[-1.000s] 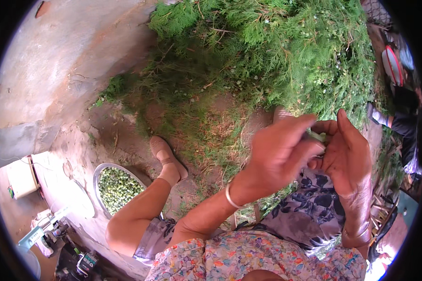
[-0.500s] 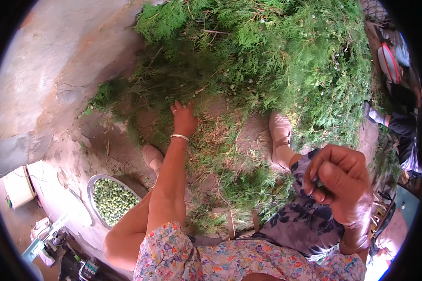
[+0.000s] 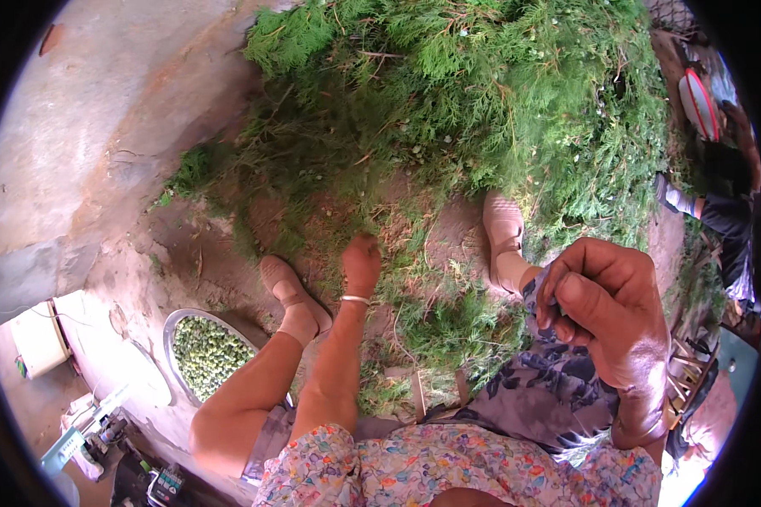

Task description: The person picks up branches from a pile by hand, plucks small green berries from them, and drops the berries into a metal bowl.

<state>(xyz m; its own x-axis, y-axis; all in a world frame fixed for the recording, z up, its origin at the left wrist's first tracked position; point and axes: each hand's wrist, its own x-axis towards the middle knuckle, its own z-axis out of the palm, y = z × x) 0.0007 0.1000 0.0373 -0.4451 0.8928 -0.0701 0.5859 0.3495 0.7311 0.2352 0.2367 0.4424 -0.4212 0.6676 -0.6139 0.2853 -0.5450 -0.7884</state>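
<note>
My left hand, a pale bangle at its wrist, is low over the littered ground between my two feet. Its fingers are curled in, and whatever they may hold is hidden. Close to the camera on the right, my right hand is raised with thumb and fingers curled together; I cannot make out anything in it. Beyond both hands spreads a large heap of cut green conifer branches, with small pale cones among the sprays. Loose sprigs lie on the ground between my legs.
An oval metal basin of small green cones stands by my left knee, beside the pale wall. My shoes rest at the heap's near edge. At the far right, another person's dark-clad leg and a red-rimmed white basin show.
My left hand has drawn back from the branches toward me and slightly right, its fingers now curled in. My left foot shows more fully. The right hand stays raised, barely shifted.
</note>
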